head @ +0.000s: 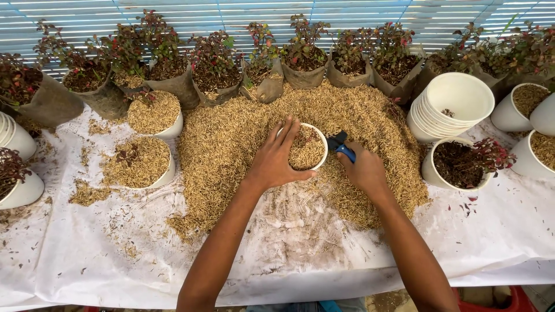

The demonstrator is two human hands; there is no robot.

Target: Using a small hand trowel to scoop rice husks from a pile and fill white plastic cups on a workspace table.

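**Handling the pot and husk at the pile**

My left hand lies over the near-left rim of the pot, fingers spread and curled across the lip from about 8 to 11 o'clock. It is a loose cupping hold, not a clamp; the palm covers part of the mouth. The pot sits at the centre of the husk pile, bedded in it and already largely filled with husk.

My right hand is closed around the blue handle of a tool, whose dark head points toward the pot's 3 o'clock side. I cannot tell what kind of tool it is (the hand hides most of it).

Handling, as I judge it:

- Pot: white, round, stiff-walled, probably plastic and light. The rim is the firm place to grip. A smooth wall dusted with husk may slip, so I would pinch over the lip rather than press the side.
- Husk: dry, loose, very light. It pours and scatters easily and gives no support; the pot can tip in it.
- Tool: rigid; hold by the handle only.

Surroundings: a stack of empty pots at 2 o'clock, a pot with a red-leaved plant at 3 o'clock, two husk-filled pots at 9 o'clock, and a row of bagged plants along 12 o'clock. All rest on a white sheet.
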